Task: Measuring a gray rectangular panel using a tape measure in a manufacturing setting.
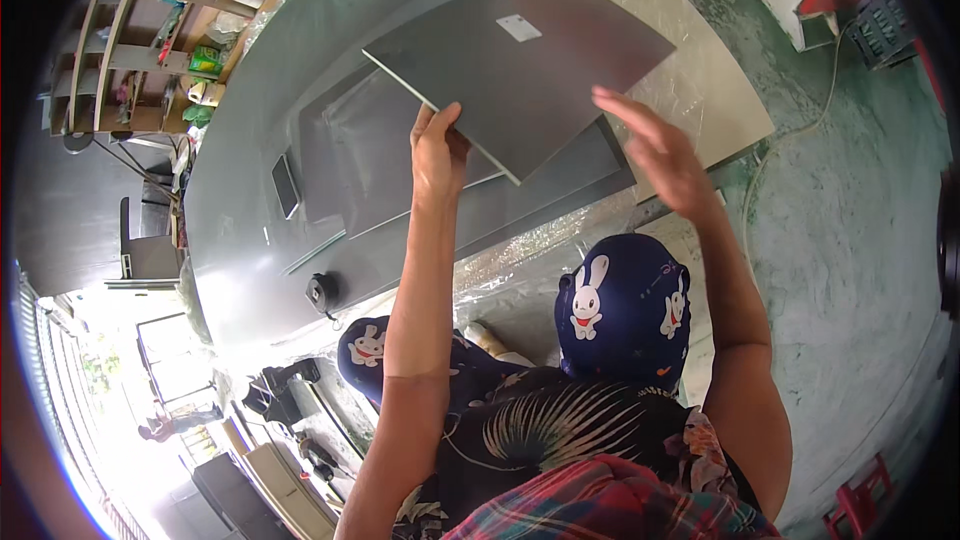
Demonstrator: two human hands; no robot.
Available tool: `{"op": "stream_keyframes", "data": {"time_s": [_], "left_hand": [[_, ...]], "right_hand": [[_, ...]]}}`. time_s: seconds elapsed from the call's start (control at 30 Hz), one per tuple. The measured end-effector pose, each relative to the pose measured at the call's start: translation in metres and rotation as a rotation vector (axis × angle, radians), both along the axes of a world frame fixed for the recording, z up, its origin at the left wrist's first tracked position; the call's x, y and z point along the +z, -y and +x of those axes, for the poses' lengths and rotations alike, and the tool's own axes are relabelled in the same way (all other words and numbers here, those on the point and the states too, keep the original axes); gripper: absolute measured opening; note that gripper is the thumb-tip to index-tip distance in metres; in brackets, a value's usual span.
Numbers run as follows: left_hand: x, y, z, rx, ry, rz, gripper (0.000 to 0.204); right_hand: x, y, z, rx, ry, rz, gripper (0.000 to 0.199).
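A thin grey rectangular panel with a pale edge is held up, tilted, above larger grey boards. On its face sits a small white label. My left hand grips the panel's near left edge, thumb on the face and fingers curled beneath. Off the panel's right side, my right hand is slightly blurred, its fingers stretched out and holding nothing. The fingertips come close to the panel's right edge; whether they touch it I cannot tell. Beneath lie flat grey boards, partly hidden by the panel and my left arm.
A small dark rectangular object and a black tape measure rest on the large grey sheet. Clear plastic film lies along its near edge. Shelves with assorted items stand at far left; a red stool is at lower right.
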State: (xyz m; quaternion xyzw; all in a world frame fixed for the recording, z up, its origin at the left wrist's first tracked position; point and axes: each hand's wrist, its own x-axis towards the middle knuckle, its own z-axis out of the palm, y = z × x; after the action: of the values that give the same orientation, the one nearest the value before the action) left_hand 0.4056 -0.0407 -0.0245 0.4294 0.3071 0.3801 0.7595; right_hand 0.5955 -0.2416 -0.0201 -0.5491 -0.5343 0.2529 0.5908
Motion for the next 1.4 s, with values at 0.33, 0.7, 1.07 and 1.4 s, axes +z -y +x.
{"op": "stream_keyframes", "data": {"time_s": [0.33, 0.7, 1.07, 1.4], "left_hand": [[-0.014, -0.007, -0.026, -0.029, -0.009, 0.025, 0.038], [-0.009, -0.011, -0.037, -0.002, -0.119, 0.007, 0.033], [-0.025, -0.005, -0.020, -0.043, -0.131, -0.047, 0.039], [-0.015, -0.007, -0.033, -0.026, -0.149, -0.092, 0.039]], "right_hand": [[-0.055, -0.121, -0.001, 0.222, 0.702, -0.286, 0.069], [-0.047, -0.154, 0.015, -0.007, 0.422, -0.181, 0.065], [-0.143, -0.216, 0.163, -0.377, 0.779, -0.648, 0.056], [-0.087, -0.258, -0.039, 0.086, 0.786, 0.254, 0.057]]}}
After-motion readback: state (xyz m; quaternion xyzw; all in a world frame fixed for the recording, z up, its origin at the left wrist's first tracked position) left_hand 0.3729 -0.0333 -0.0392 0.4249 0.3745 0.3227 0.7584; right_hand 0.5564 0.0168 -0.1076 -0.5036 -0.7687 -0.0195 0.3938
